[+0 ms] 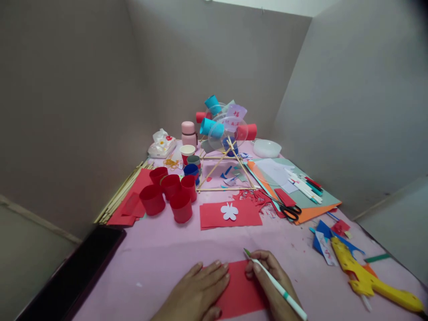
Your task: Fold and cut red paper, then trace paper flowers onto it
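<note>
My left hand lies flat, fingers stretched out, over the left part of a red sheet of paper near the front edge. A white marker with a green tip and band is held in my right hand, at the sheet's right side. Its tip points up and away from me, above the paper's far edge. Beyond my hands, a white butterfly-shaped paper cutout rests on a stack of red paper.
Several red paper cups stand left of centre. Behind them rises a stick-framed wheel model. Scissors, several markers and a yellow glue gun lie right. A black slab-like object lies left.
</note>
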Tool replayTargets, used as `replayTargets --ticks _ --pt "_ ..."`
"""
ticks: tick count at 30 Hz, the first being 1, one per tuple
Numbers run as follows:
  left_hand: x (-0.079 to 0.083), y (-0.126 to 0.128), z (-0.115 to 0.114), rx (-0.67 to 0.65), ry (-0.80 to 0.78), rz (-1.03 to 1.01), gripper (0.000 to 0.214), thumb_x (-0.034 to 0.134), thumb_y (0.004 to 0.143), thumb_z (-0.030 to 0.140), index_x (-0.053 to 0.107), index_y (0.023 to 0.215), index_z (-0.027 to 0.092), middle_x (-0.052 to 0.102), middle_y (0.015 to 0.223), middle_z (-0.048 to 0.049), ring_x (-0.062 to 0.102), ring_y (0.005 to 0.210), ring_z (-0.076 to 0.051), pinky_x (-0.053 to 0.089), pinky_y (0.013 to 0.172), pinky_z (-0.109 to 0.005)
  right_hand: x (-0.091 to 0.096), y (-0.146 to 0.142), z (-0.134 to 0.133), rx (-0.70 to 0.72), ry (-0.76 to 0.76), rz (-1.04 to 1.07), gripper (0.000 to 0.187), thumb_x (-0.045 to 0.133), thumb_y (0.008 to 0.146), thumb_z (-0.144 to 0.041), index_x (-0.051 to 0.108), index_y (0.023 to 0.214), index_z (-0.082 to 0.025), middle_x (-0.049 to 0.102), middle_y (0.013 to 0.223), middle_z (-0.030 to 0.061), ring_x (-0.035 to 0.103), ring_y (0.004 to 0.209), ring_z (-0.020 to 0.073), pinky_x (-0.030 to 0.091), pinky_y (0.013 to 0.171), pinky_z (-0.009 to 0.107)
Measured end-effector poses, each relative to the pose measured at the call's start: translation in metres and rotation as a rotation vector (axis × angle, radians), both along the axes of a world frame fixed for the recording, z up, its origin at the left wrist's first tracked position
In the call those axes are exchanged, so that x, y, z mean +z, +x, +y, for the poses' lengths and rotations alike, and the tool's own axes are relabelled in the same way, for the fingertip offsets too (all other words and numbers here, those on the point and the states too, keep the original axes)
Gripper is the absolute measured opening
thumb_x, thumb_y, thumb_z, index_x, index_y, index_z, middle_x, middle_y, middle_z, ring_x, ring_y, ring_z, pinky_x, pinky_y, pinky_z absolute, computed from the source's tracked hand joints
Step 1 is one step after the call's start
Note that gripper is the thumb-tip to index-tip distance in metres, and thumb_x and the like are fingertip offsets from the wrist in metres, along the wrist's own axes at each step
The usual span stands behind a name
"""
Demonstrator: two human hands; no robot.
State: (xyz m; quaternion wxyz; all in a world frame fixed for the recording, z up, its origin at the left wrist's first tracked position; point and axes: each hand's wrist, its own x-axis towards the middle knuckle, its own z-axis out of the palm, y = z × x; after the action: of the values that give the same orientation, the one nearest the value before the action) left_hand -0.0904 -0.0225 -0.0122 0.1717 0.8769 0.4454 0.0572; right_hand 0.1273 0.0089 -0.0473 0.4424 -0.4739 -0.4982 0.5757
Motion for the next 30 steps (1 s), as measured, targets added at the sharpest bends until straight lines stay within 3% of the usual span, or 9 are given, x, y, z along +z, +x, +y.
replayTargets --ticks 4,7,10,14,21,30 --pt "0.03 0.009 0.012 0.045 -0.107 -0.052 0.049 0.061 0.078 0.019 0.053 0.125 0.03 0.054 0.133 -0.0003 0.049 0.12 -0.022 0.04 0.099 -0.037 0.007 -0.007 -0.003 -0.084 -0.011 0.021 0.032 0.061 0.077 -0.05 0.056 0.088 -0.021 0.061 0.066 0.0006 0.056 0.065 0.018 0.044 0.064 0.027" --pt "0.041 0.015 0.023 0.072 -0.191 -0.089 0.048 0.065 0.071 0.013 0.059 0.114 0.032 0.058 0.124 -0.0001 0.052 0.111 -0.023 0.042 0.094 -0.038 0.014 -0.013 -0.007 -0.099 -0.059 -0.026 0.021 0.063 0.072 -0.039 0.054 0.071 -0.021 0.051 0.055 -0.0043 0.044 0.05 0.0125 0.033 0.049 0.022" --pt "0.036 0.013 0.033 0.056 -0.272 -0.155 0.05 0.073 0.064 0.017 0.061 0.11 0.031 0.056 0.118 -0.0019 0.049 0.108 -0.024 0.04 0.093 -0.039 0.017 -0.019 -0.01 -0.016 -0.055 -0.13 0.015 0.059 0.066 -0.025 0.047 0.058 -0.021 0.039 0.045 -0.0077 0.033 0.044 0.0092 0.022 0.043 0.021" --pt "0.02 0.004 0.04 0.021 -0.329 -0.236 0.064 0.084 0.054 0.022 0.059 0.112 0.032 0.053 0.119 -0.001 0.045 0.112 -0.024 0.035 0.097 -0.037 0.015 -0.019 -0.013 0.117 -0.025 -0.223 0.008 0.048 0.064 -0.02 0.044 0.058 -0.021 0.037 0.045 -0.0077 0.031 0.042 0.0086 0.019 0.042 0.022" --pt "0.016 -0.002 0.044 -0.025 -0.349 -0.24 0.064 0.082 0.06 0.022 0.056 0.117 0.035 0.052 0.121 0.0021 0.043 0.115 -0.021 0.029 0.101 -0.033 0.023 -0.013 -0.015 0.235 0.012 -0.294 0.006 0.042 0.066 -0.022 0.039 0.06 -0.023 0.028 0.046 -0.0095 0.024 0.042 0.0084 0.019 0.043 0.022" --pt "0.016 -0.004 0.046 -0.043 -0.355 -0.238 0.068 0.081 0.062 0.019 0.052 0.122 0.036 0.052 0.122 0.0026 0.044 0.115 -0.02 0.029 0.102 -0.032 0.023 -0.011 -0.016 0.293 0.171 -0.372 0.011 0.042 0.071 -0.02 0.042 0.06 -0.022 0.04 0.053 -0.0051 0.036 0.046 0.01 0.025 0.046 0.023"
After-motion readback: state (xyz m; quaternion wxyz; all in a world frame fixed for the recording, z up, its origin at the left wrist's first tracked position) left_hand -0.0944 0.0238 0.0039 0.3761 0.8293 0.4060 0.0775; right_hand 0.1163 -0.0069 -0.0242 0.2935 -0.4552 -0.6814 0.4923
